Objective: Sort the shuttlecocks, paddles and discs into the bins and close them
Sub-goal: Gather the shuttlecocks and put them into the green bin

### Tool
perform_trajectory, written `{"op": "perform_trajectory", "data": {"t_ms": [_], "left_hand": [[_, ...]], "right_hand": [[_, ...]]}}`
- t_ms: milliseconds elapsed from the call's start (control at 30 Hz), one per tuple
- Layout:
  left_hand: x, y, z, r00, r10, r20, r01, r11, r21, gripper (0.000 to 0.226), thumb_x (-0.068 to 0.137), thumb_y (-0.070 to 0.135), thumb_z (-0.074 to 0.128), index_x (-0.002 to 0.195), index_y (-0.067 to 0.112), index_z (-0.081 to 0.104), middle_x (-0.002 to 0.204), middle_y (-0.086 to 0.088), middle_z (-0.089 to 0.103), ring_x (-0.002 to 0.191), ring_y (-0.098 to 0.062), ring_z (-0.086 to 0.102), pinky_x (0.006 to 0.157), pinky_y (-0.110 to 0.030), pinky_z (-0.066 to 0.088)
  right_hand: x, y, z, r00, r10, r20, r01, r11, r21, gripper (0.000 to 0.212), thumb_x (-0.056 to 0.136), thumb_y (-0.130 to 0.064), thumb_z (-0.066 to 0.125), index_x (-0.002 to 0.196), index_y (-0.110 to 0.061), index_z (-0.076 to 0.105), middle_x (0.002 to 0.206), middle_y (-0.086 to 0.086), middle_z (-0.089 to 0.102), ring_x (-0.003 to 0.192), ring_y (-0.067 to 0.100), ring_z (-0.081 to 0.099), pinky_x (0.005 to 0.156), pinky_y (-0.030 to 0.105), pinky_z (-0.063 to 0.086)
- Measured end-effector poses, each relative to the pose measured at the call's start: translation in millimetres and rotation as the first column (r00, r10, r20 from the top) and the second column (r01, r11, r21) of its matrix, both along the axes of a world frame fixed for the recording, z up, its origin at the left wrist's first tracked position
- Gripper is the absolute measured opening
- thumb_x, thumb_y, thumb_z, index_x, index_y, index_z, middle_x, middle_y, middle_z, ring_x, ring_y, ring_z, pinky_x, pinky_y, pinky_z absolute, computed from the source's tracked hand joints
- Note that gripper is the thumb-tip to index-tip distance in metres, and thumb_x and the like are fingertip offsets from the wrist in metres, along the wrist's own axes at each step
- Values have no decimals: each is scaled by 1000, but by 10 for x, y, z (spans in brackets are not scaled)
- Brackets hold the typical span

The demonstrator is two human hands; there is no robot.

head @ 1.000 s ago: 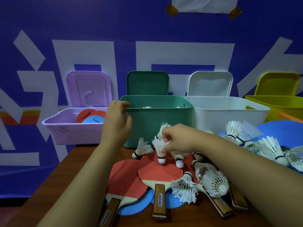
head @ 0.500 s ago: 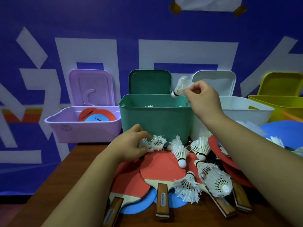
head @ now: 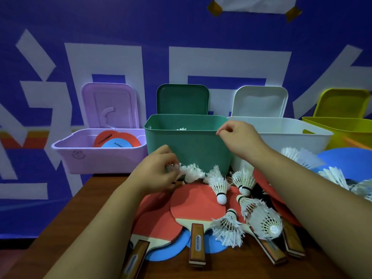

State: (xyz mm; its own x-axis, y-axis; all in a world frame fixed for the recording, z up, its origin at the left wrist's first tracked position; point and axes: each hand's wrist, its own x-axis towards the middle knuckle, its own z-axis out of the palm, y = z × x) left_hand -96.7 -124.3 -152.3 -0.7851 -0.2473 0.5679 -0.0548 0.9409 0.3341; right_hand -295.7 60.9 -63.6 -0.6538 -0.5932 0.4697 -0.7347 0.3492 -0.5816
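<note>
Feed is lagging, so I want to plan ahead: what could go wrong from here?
1. The left hand pinches a shuttlecock whose feathers touch a neighbour's; lifting could drag that one along.
2. The right hand is at the green bin's rim; reaching back, its forearm could sweep loose shuttlecocks off the paddles.

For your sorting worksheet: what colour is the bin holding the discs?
The bin is pale purple; the head view shows it.

Left hand (head: pixel 159 174) low, fingers pinching a shuttlecock (head: pixel 192 174), right hand (head: pixel 239 137) raised, fingertips curled together, empty, both forearms extended.
</note>
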Motion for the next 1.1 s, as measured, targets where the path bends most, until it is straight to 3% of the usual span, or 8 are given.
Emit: {"op": "perform_trajectory", "data": {"t_ms": [67,167,333,433,600,800,933,1100], "left_hand": [[24,58,66,996,-7,-89,9,1000,20,11,84,20,71,82,28,65,92,10,51,77,-10,57,66,-29,47],[56,121,150,976,-38,-214,48,998,41,9,88,19,70,82,24,66,86,8,53,76,-15,56,65,-28,43],[63,160,280,908,10,-418,44,992,121,12,93,22,72,83,20,66,79,6,56,72,-15,55,64,-31,45],[53,155,387,868,56,-493,48,980,196,12,96,23,75,86,23,69,79,4,59,69,-20,60,61,-46,54],[12,228,661,827,134,-546,8,968,250,12,97,24,76,88,17,71,82,-2,67,59,-18,70,62,-39,57],[-176,125,864,836,185,-517,2,941,340,4,98,17,71,101,18,74,96,-4,74,74,-13,77,78,-38,64],[-321,-22,1018,815,259,-518,-37,916,400,8,97,14,68,102,16,75,94,-4,75,78,-10,76,82,-36,64],[-540,-315,1143,834,415,-363,-298,893,337,24,96,25,63,114,23,79,107,0,77,94,-18,71,83,-31,54]], "right_hand": [[82,39,-50,997,64,32,-70,965,251,18,94,-28,61,95,-25,79,95,-8,76,91,15,69,76,27,51],[169,87,-193,989,143,-34,-90,772,629,17,94,-34,67,104,-26,77,103,-8,76,96,17,69,83,29,56],[199,132,-387,986,164,-31,-73,590,804,42,86,-45,75,115,-15,74,111,7,76,103,29,72,90,42,60],[209,174,-378,983,182,-17,-101,616,782,45,88,-45,77,118,-12,70,112,10,74,100,30,71,81,38,57],[227,246,-291,964,265,27,-205,674,710,26,86,-41,82,100,-26,65,96,-1,71,74,14,62,61,30,45],[227,245,-214,953,304,-6,-259,820,511,25,87,-46,80,92,-28,65,84,-9,64,71,9,57,62,29,43],[216,232,-183,950,310,-23,-283,893,349,22,86,-44,80,93,-27,68,91,-10,67,80,9,62,66,26,46],[161,209,-149,942,325,-82,-302,929,215,18,86,-40,80,89,-27,68,95,-9,65,89,8,62,82,30,51]]}}
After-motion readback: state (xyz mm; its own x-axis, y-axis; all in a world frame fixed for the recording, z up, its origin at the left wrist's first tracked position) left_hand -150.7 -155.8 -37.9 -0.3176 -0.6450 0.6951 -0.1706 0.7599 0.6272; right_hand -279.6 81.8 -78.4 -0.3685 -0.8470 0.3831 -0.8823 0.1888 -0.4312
